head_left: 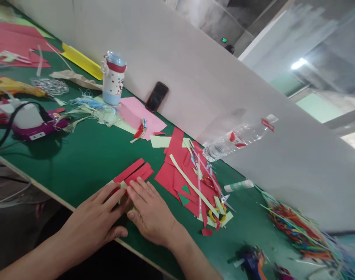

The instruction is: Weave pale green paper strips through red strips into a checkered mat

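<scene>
Red paper strips point(133, 170), lying side by side with a dark gap between them, rest near the table's front edge. Bits of pale green paper show at their near end. My left hand point(97, 216) lies over that end with bent, parted fingers, its thumb free; its fingertips are partly hidden. Flat on the strips' near right part is my right hand point(151, 212), fingers stretched out and fingertips touching the red paper. The two hands meet at the fingers. Whatever lies beneath the palms is hidden.
Red paper scraps point(173, 175), scissors point(224, 199) and a glue stick point(238, 186) lie to the right. Behind stand a cup point(113, 83), a phone point(156, 96) and a plastic bottle point(232, 140) by the partition. A purple power strip point(39, 128) sits left, coloured strips point(299, 229) far right.
</scene>
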Available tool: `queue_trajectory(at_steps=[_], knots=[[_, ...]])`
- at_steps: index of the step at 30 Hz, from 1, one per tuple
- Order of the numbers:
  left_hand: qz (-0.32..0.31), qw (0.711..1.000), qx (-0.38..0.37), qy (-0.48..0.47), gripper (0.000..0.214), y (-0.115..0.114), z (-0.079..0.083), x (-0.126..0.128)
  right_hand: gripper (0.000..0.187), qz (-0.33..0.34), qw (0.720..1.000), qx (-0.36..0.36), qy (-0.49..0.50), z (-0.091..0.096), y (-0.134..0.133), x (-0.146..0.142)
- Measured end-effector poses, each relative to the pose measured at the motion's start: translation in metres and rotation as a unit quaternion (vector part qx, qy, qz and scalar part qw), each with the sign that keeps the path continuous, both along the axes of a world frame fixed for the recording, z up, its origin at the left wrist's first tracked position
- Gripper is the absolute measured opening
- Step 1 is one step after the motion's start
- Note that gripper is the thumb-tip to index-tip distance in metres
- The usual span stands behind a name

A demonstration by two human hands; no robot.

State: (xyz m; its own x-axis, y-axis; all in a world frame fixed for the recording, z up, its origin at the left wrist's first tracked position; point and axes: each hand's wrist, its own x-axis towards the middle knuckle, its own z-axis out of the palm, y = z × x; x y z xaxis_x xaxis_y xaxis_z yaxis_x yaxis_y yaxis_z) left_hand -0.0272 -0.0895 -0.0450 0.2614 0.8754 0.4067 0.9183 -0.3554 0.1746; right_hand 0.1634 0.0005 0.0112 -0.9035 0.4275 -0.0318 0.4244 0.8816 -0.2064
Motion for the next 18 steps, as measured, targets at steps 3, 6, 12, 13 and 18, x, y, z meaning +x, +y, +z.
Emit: queue_trajectory(at_steps=[3,6,12,13,18], knots=[[0.002,1.0,0.013,-0.017,0.06,0.001,-0.002,0.001,0.055,0.0,1.0,0.012,-0.013,-0.007,0.01,-0.006],[0.003,1.0,0.002,-0.028,0.059,0.001,-0.001,0.001,0.053,-0.023,0.999,0.033,-0.023,-0.009,0.021,-0.004],[0.01,0.999,0.004,-0.038,0.063,0.002,-0.001,0.003,0.049,-0.06,0.995,0.084,-0.013,-0.004,0.033,-0.01],[0.012,0.999,0.007,-0.041,0.062,0.003,-0.001,0.003,0.049,-0.037,0.996,0.08,-0.008,-0.004,0.034,-0.013],[0.02,0.999,0.003,-0.035,0.063,0.004,0.001,0.003,0.052,0.035,0.998,0.039,-0.018,-0.011,0.04,-0.024]])
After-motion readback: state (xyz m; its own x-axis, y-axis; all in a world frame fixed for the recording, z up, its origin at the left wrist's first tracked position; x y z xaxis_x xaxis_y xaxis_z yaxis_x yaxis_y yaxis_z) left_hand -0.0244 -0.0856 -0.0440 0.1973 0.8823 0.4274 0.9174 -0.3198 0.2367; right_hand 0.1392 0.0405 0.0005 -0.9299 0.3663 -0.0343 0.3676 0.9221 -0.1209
